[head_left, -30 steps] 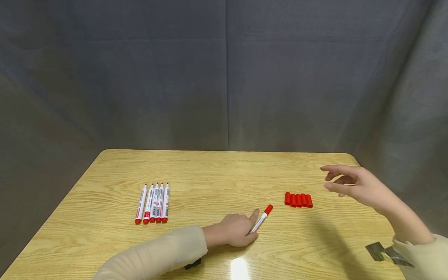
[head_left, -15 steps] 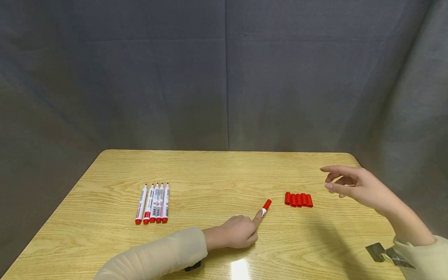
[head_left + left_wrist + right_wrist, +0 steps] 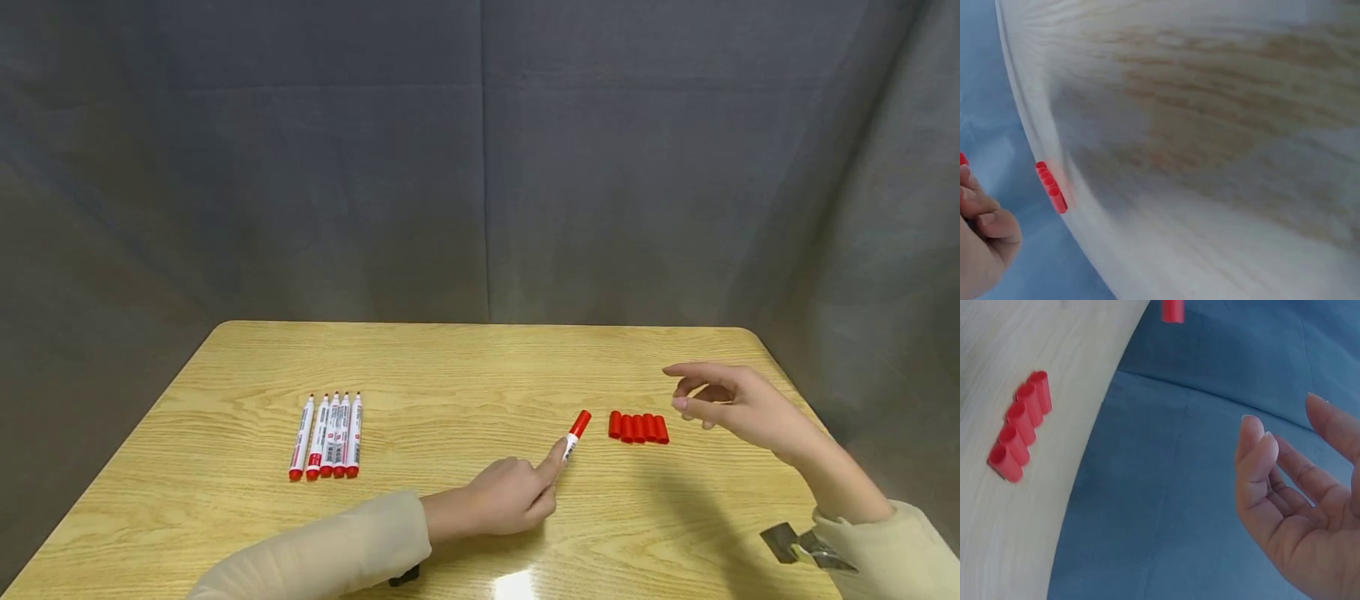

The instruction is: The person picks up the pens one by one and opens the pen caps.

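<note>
My left hand [image 3: 513, 497] holds a white marker [image 3: 572, 447] with a red cap, pointing up and to the right near the table's middle. The marker's lower part is hidden by the fingers. In the left wrist view, the curled fingers [image 3: 988, 212] show at the left edge beside a bit of red. My right hand [image 3: 738, 410] hovers with relaxed fingers and nothing in them, right of a row of loose red caps [image 3: 637, 427]. Those caps [image 3: 1019, 425] lie side by side, with their hollow ends visible in the right wrist view.
Several uncapped white markers [image 3: 330, 437] lie parallel on the left of the wooden table [image 3: 450, 367], red tips away from me. A dark grey curtain [image 3: 480, 167] hangs behind the table and at both sides.
The left hand's index finger has shifted along the marker, and the marker's capped end has risen. My right hand has moved slightly left, closer to the loose caps.
</note>
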`<action>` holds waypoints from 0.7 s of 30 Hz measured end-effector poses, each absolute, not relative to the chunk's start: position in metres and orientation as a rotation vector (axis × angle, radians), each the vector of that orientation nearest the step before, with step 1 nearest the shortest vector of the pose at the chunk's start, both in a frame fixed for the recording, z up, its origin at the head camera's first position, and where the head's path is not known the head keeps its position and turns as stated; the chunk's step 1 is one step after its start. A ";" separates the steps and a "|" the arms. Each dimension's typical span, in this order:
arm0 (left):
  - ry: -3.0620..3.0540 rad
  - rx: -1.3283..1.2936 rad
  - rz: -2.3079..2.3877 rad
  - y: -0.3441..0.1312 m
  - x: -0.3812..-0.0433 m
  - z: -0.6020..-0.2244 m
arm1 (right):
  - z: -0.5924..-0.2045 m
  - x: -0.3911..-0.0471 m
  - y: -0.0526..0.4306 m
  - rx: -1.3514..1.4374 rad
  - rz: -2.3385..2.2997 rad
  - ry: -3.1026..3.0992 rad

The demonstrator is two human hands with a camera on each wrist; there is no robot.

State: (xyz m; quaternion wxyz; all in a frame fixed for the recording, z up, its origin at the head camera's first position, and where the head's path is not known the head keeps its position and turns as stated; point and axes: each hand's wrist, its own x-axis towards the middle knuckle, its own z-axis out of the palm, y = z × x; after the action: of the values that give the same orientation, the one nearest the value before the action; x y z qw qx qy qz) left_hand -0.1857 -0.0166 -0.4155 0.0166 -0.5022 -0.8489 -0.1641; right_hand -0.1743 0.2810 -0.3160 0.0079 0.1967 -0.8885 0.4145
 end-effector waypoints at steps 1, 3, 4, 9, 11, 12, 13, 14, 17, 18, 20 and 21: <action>-2.621 -1.563 -0.524 -0.018 -0.185 -0.414 | -0.318 -0.175 0.278 0.612 1.303 -2.780; -2.587 -1.559 -0.546 -0.019 -0.185 -0.410 | -0.321 -0.178 0.273 0.598 1.314 -2.792; -2.568 -1.554 -0.554 -0.020 -0.185 -0.408 | -0.322 -0.179 0.270 0.598 1.317 -2.795; -2.478 -1.542 -0.593 -0.023 -0.184 -0.400 | -0.331 -0.185 0.253 0.578 1.354 -2.788; -2.453 -1.538 -0.601 -0.024 -0.185 -0.397 | -0.334 -0.187 0.245 0.575 1.383 -2.769; -2.450 -1.535 -0.607 -0.024 -0.185 -0.395 | -0.336 -0.189 0.241 0.578 1.407 -2.754; -2.450 -1.531 -0.609 -0.024 -0.185 -0.394 | -0.338 -0.190 0.237 0.582 1.432 -2.738; -2.449 -1.529 -0.616 -0.024 -0.185 -0.392 | -0.341 -0.192 0.233 0.583 1.466 -2.722; -2.458 -1.526 -0.634 -0.025 -0.185 -0.389 | -0.347 -0.197 0.222 0.602 1.596 -2.667; -2.459 -1.525 -0.637 -0.025 -0.185 -0.388 | -0.349 -0.198 0.218 0.603 1.643 -2.647; -2.450 -1.523 -0.628 -0.026 -0.184 -0.387 | -0.353 -0.201 0.212 0.598 1.727 -2.609; -2.444 -1.523 -0.623 -0.026 -0.184 -0.387 | -0.354 -0.201 0.209 0.596 1.758 -2.591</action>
State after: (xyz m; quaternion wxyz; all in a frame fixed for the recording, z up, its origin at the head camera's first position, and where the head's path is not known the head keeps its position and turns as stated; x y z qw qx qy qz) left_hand -0.1842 -0.0257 -0.3871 0.0976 -0.5143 -0.8256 -0.2105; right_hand -0.2015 0.2089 -0.3541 -0.0229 0.1869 -0.8127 0.5514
